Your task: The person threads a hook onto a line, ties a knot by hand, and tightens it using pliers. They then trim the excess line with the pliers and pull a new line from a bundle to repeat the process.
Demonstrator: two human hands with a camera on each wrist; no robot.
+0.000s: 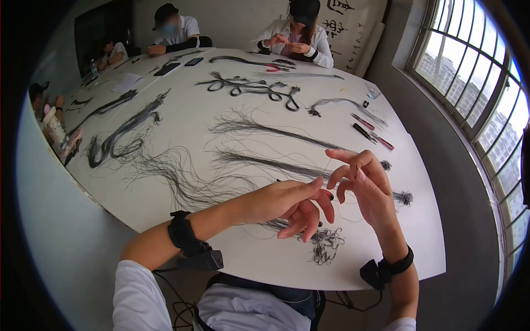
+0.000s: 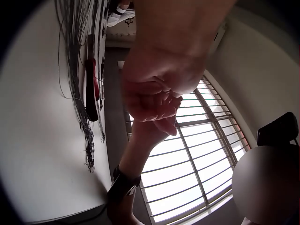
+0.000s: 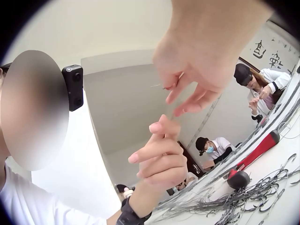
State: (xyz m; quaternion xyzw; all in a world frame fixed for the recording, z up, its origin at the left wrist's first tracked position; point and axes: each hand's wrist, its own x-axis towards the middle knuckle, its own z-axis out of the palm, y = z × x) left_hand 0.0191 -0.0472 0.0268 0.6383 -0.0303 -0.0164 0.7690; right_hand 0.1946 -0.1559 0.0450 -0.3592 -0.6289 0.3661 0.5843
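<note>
R fingers (image 3: pixel 199 102) pinch thin pc (image 3: pixel 158 86) abv L fingers (image 3: pixel 164 163).

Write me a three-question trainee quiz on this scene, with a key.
1. Fill in: the right hand ____ a small thin item between thumb and finger.
2. Choose: in the head view, the near cluster of hooks lies
A) on the floor
B) on the white table
C) in a box
3. True or false: the strap on the left wrist is white.

Key:
1. pinches
2. B
3. False; the strap is black.
</note>
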